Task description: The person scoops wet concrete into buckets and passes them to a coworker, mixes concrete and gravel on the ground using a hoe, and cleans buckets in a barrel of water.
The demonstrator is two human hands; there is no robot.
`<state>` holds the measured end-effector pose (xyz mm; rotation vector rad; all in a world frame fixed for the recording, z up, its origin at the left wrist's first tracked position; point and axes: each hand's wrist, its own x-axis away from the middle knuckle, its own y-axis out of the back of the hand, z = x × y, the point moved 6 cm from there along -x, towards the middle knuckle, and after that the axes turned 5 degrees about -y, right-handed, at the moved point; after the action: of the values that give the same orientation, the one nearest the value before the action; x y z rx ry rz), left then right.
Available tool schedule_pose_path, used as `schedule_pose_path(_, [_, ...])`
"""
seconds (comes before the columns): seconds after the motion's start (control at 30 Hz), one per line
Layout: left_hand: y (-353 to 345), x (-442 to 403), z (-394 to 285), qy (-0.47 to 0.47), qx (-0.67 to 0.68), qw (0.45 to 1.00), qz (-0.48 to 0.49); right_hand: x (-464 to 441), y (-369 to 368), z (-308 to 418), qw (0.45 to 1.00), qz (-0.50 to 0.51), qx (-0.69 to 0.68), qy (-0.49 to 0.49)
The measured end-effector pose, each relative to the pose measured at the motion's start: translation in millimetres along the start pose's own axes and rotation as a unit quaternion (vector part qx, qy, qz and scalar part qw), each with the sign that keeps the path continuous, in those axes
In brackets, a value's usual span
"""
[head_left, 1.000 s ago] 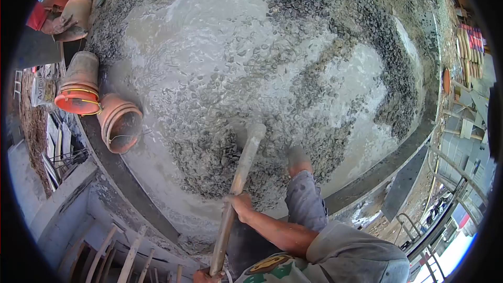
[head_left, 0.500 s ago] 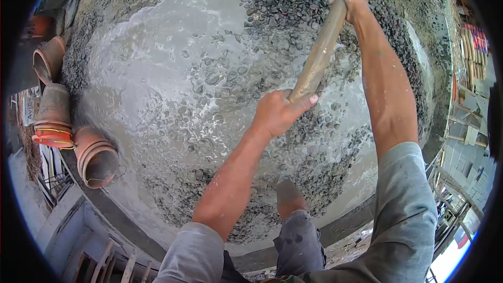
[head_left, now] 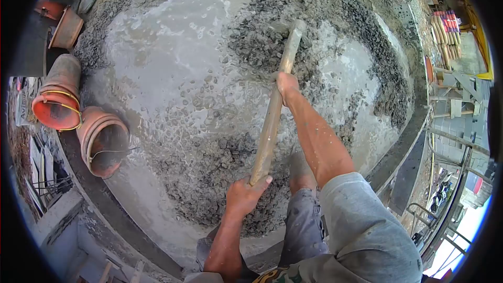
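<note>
With my left hand (head_left: 245, 195) I grip the lower, near end of a long wooden-handled hoe (head_left: 272, 120), thumb lying along the shaft. Farther up, my right hand (head_left: 286, 85) is wrapped round the same handle. The hoe's head sits at the far end in dark wet gravel (head_left: 257, 47), its blade mostly hidden there. Around it spreads a wet grey mix of cement and stones (head_left: 173, 63), watery and smooth on the left. More stony mix (head_left: 215, 173) is heaped close to my legs.
On the left, stacked buckets (head_left: 105, 141) lie tipped beside another orange-rimmed bucket (head_left: 57, 107). A low concrete edge (head_left: 120, 220) borders the mix. My boot (head_left: 301, 165) stands in it. Metal framing (head_left: 456, 178) and stacked bags (head_left: 445, 36) are at the right.
Both hands have drawn the hoe back toward my body. Its head has come down into the gravel, and the right arm is lower and farther left in view.
</note>
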<state>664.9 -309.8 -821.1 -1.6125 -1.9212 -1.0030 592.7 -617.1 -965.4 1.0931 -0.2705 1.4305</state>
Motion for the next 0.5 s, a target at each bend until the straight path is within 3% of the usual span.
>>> schedule_pose_path(0.1, [3, 79, 32, 0.007, -0.158, 0.987, 0.021, 95, 20, -68, 0.989, 0.048, -0.083, -0.112])
schedule_pose_path(0.2, [19, 171, 89, 0.096, -0.184, 0.973, 0.096, 156, 4, -191, 0.976, 0.055, -0.064, -0.199])
schedule_pose_path(0.23, [27, 202, 109, 0.119, -0.194, 0.969, 0.096, 147, -10, -261, 0.976, 0.034, -0.014, -0.216])
schedule_pose_path(0.27, [32, 231, 131, 0.137, -0.207, 0.964, 0.095, 186, -20, -284, 0.976, 0.046, -0.025, -0.214])
schedule_pose_path(0.3, [32, 264, 158, 0.167, -0.159, 0.969, 0.095, 262, -19, -262, 0.956, 0.062, -0.031, -0.284])
schedule_pose_path(0.33, [32, 297, 182, 0.197, -0.109, 0.969, 0.101, 285, -29, -297, 0.943, 0.128, -0.044, -0.306])
schedule_pose_path(0.37, [41, 328, 187, 0.216, -0.109, 0.965, 0.103, 324, -30, -304, 0.934, 0.144, -0.058, -0.322])
schedule_pose_path(0.4, [46, 357, 197, 0.194, -0.118, 0.97, 0.089, 328, -44, -373, 0.932, 0.155, -0.022, -0.326])
schedule_pose_path(0.43, [50, 388, 208, 0.24, -0.089, 0.963, 0.079, 368, -35, -350, 0.941, 0.138, -0.003, -0.308])
schedule_pose_path(0.47, [54, 416, 212, 0.288, -0.062, 0.953, 0.072, 392, -33, -344, 0.931, 0.184, 0.011, -0.317])
schedule_pose_path(0.5, [54, 433, 203, 0.303, 0.04, 0.95, 0.057, 400, -37, -379, 0.924, 0.195, -0.003, -0.329])
